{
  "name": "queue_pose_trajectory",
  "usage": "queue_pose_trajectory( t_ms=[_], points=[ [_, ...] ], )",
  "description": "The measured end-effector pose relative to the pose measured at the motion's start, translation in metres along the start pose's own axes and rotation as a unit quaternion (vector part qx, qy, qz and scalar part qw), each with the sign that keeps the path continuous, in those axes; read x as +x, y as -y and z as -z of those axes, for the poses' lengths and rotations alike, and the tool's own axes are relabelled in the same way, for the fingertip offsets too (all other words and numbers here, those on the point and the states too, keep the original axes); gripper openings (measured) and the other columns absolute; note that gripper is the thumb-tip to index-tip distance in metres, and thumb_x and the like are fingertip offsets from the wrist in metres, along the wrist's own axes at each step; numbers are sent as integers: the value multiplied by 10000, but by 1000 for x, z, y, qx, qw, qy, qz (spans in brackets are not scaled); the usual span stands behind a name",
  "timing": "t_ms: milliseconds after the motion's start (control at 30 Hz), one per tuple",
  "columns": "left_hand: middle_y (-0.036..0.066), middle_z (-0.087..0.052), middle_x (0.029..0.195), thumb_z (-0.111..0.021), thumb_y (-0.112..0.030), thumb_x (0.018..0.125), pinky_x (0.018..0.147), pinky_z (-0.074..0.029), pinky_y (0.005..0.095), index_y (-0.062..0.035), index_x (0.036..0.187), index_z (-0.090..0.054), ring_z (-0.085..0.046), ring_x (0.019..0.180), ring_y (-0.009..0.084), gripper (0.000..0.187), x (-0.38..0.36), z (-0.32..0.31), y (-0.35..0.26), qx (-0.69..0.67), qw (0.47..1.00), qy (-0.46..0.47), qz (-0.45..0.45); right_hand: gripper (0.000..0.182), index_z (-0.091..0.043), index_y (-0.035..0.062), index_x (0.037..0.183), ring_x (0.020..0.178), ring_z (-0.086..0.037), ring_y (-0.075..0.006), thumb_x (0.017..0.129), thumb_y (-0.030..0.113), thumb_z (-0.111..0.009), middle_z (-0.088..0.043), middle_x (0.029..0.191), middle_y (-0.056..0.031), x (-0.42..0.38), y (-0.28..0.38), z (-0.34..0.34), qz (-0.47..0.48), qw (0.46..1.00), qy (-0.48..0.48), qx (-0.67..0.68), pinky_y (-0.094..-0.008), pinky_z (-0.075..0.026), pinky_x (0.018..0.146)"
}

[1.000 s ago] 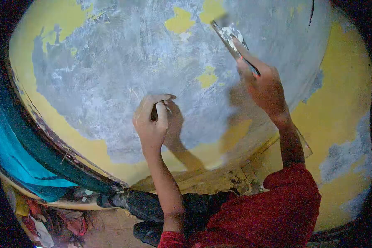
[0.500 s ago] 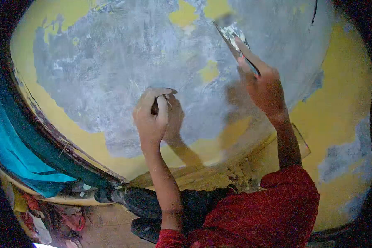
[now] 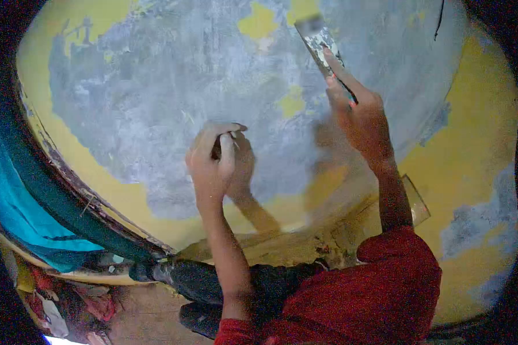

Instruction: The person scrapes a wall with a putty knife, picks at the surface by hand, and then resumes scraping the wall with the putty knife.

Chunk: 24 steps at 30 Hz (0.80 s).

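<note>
My right hand [image 3: 360, 118] is closed around a putty knife [image 3: 316, 47], index finger stretched along its pale-smeared blade. The blade's far end is blurred and lies by a yellow patch at the top of the wall [image 3: 155, 86], which is yellow with a broad grey coat; whether it touches cannot be told. Lower and to the left, my left hand [image 3: 212, 161] is curled in front of the grey coat, thumb and fingers drawn together. Dark shade fills the gap inside the curl, so anything held there cannot be made out.
A turquoise cloth [image 3: 23, 213] hangs at the left beside the wall's dark, chipped edge [image 3: 69, 175]. Crumpled cloths and litter [image 3: 69, 305] lie on the floor at lower left. A thin rectangular frame-like object [image 3: 417, 198] is behind my right forearm.
My right hand has shifted slightly up and to the left with the putty knife, its blade now nearer the top yellow patch. My left hand has stayed almost still.
</note>
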<state>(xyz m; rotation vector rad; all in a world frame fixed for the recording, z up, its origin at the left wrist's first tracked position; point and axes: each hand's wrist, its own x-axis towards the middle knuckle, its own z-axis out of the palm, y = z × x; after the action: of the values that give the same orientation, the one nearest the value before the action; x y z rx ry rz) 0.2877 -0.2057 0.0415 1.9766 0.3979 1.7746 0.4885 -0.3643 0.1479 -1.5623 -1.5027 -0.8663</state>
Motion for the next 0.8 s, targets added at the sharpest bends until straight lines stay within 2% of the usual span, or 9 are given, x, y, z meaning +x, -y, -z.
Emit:
queue_pose_trajectory(
  t_ms=[100, 133, 200, 300, 433, 533, 600, 700, 800],
  points=[
    [86, -724, 890, -544, -3, 922, 718, -531, 317, -63, 945, -733, -685, 771, 201, 200, 2, 3, 1, -4, 1000, 9, 8, 424, -584, 160, 1474, 615, -562, -262, 1079, 308, -541, -723, 1094, -253, -8, 7, 3, -91, 993, 65, -20, -359, -537, 651],
    [86, -724, 890, -544, -3, 922, 718, -531, 317, -63, 945, -733, -685, 771, 201, 200, 4, 5, 2, 3, 1000, 3, 2, 424, -584, 160, 1474, 615, -562, -262, 1079, 308, -541, -723, 1094, -253, -6, 12, 3, -85, 995, 60, -13, -359, -537, 651],
    [88, -727, 896, -548, 2, 920, 714, -533, 314, -59, 940, -733, -690, 779, 194, 196, 4, 6, 4, -13, 1000, -6, -26, 421, -588, 155, 1469, 600, -511, -234, 1078, 303, -546, -724, 1018, -252, -2, 24, 6, -128, 988, 71, -37, -356, -518, 619],
    [90, -726, 896, -553, 4, 917, 712, -534, 313, -56, 937, -731, -696, 788, 197, 188, 1, 0, 6, -36, 999, -8, -20, 425, -587, 153, 1472, 620, -518, -192, 1080, 313, -546, -728, 1009, -241, 2, 11, -1, -44, 999, 19, -15, -345, -514, 624],
    [91, -727, 899, -557, 0, 917, 710, -534, 317, -56, 930, -728, -699, 790, 200, 181, 1, 2, 0, -23, 1000, 13, 16, 421, -588, 164, 1474, 631, -517, -197, 1078, 299, -552, -723, 1052, -248, -7, 5, 2, -23, 1000, 15, -14, -339, -521, 640],
    [93, -728, 898, -554, 5, 911, 701, -531, 320, -57, 929, -731, -696, 777, 203, 189, 3, 6, 9, -19, 999, -20, -24, 423, -581, 166, 1479, 635, -537, -220, 1071, 274, -559, -708, 1073, -264, 0, 14, -4, -54, 997, 41, -42, -344, -530, 655],
    [93, -726, 890, -548, 16, 904, 697, -529, 318, -54, 930, -733, -691, 769, 198, 201, 1, 4, 10, -13, 999, -11, -32, 420, -580, 174, 1481, 624, -562, -261, 1071, 263, -557, -692, 955, -261, 1, 6, -10, -4, 1000, 0, -28, -358, -527, 645],
    [88, -725, 883, -544, 21, 898, 701, -531, 318, -50, 931, -733, -690, 769, 201, 204, 2, 2, 9, -15, 1000, -1, 0, 415, -585, 184, 1478, 641, -625, -299, 1073, 267, -557, -672, 882, -261, -1, 8, -8, -64, 994, 59, -68, -372, -528, 645],
    [86, -724, 880, -549, 18, 898, 706, -531, 321, -47, 927, -732, -690, 765, 204, 197, 4, 5, 12, -7, 1000, 0, -29, 411, -590, 204, 1475, 654, -656, -330, 1068, 259, -561, -671, 877, -276, -3, 15, -10, -62, 996, 46, -44, -383, -532, 649]
  ],
)
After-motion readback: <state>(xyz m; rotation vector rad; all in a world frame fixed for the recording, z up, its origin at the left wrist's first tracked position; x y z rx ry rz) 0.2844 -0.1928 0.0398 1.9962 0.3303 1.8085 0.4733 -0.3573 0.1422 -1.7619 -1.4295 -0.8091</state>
